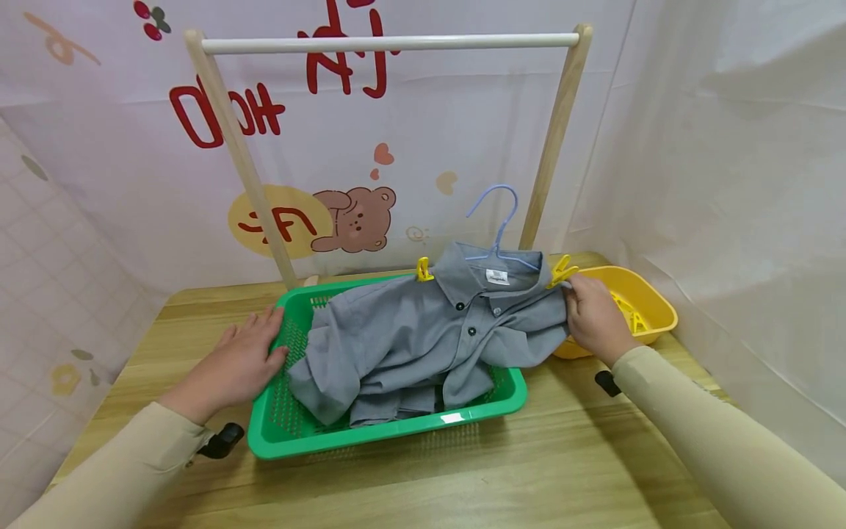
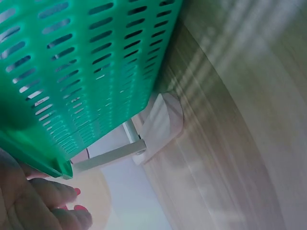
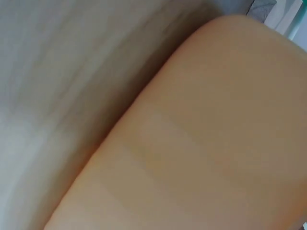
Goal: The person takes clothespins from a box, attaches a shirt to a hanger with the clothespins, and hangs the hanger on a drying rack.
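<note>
A grey button-up shirt (image 1: 423, 330) lies partly in and over a green plastic basket (image 1: 390, 433). Inside its collar sits a light blue hanger (image 1: 505, 220) with the hook pointing up. One yellow clothespin (image 1: 424, 270) is on the left shoulder side and another yellow clothespin (image 1: 562, 270) on the right. My right hand (image 1: 595, 316) grips the shirt by the sleeve side next to the right clothespin; its palm fills the right wrist view. My left hand (image 1: 241, 360) rests with extended fingers on the basket's left rim, its fingertips (image 2: 72, 218) beside that rim in the left wrist view.
Behind the basket stands a wooden rack with a white bar (image 1: 390, 44); one of its feet (image 2: 163, 122) shows in the left wrist view. A yellow bin (image 1: 651, 294) holding yellow clothespins (image 1: 631, 316) is behind the right hand. All stand on a wood-grain table (image 1: 529, 470).
</note>
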`<state>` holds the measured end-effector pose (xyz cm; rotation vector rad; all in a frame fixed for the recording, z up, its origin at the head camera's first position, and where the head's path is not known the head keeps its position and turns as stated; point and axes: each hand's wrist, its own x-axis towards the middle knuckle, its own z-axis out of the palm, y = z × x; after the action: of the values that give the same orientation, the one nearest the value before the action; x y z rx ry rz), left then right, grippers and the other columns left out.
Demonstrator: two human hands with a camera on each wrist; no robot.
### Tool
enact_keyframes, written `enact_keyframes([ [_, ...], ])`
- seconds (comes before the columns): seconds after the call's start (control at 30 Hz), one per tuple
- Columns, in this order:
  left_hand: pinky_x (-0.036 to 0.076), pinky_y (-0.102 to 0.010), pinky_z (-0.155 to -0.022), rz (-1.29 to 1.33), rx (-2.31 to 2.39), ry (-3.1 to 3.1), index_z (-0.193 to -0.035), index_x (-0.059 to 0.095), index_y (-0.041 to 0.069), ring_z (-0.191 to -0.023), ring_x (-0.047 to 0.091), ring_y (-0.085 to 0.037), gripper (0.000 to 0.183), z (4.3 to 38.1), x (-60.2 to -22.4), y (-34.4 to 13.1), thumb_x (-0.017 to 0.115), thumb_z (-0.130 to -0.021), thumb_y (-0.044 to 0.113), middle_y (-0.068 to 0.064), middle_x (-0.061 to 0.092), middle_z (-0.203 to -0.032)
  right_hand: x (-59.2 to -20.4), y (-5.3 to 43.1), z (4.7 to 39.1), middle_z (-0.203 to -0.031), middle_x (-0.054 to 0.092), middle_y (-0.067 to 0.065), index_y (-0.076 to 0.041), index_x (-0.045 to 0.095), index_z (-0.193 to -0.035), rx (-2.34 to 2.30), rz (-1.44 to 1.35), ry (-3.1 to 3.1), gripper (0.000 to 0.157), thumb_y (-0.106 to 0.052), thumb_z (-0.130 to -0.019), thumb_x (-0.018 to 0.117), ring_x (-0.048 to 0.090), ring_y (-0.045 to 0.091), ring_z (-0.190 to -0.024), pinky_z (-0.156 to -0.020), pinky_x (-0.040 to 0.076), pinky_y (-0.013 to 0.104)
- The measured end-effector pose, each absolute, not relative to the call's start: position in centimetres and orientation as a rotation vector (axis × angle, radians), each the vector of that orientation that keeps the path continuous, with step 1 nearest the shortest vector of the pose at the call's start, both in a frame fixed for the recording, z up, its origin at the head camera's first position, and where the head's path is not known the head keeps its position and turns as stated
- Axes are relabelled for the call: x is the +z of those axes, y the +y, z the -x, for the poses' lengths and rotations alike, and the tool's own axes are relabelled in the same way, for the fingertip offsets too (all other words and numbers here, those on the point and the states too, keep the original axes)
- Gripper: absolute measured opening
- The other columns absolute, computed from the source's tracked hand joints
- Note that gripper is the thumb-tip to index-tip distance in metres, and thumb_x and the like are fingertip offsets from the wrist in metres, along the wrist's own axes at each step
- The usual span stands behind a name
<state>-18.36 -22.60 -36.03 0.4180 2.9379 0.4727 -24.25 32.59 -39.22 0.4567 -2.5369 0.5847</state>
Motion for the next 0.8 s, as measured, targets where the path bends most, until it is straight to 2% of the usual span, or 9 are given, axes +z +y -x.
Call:
enact_keyframes([
  [0.33,0.012,-0.082,-0.118,-0.440,0.568,2.889,-0.165,0.010,-0.010,-0.153,0.017,-0.063,0.073,18.39,-35.74,-22.95,0.047,-0.110,0.021,-0.044,0.016,-0.165,-39.38,33.26,24.51,-0.081,0.056,0.018,-0.002,0.052,-0.085,0.564,-0.469,-2.495,0.023,0.000,-0.106,0.046,0.056,0.045,-0.086,-0.087,0.042,0.059],
  [0.6,0.018,-0.078,-0.120,-0.417,0.681,2.873,-0.166,0.023,0.000,-0.151,0.023,-0.064,0.066,18.70,-35.91,-23.21,0.050,-0.108,0.017,-0.042,0.019,-0.166,-39.37,33.24,24.64,-0.080,0.056,0.018,-0.001,0.053,-0.085,0.547,-0.492,-2.478,0.024,0.000,-0.107,0.044,0.057,0.045,-0.086,-0.092,0.042,0.059],
  [0.8,0.020,-0.076,-0.120,-0.370,0.714,2.882,-0.165,0.027,-0.002,-0.149,0.024,-0.065,0.064,18.55,-35.89,-23.14,0.049,-0.108,0.017,-0.041,0.020,-0.166,-39.09,33.08,24.55,-0.079,0.055,0.016,-0.002,0.053,-0.084,0.544,-0.498,-2.483,0.025,-0.001,-0.108,0.044,0.057,0.042,-0.084,-0.093,0.041,0.059],
])
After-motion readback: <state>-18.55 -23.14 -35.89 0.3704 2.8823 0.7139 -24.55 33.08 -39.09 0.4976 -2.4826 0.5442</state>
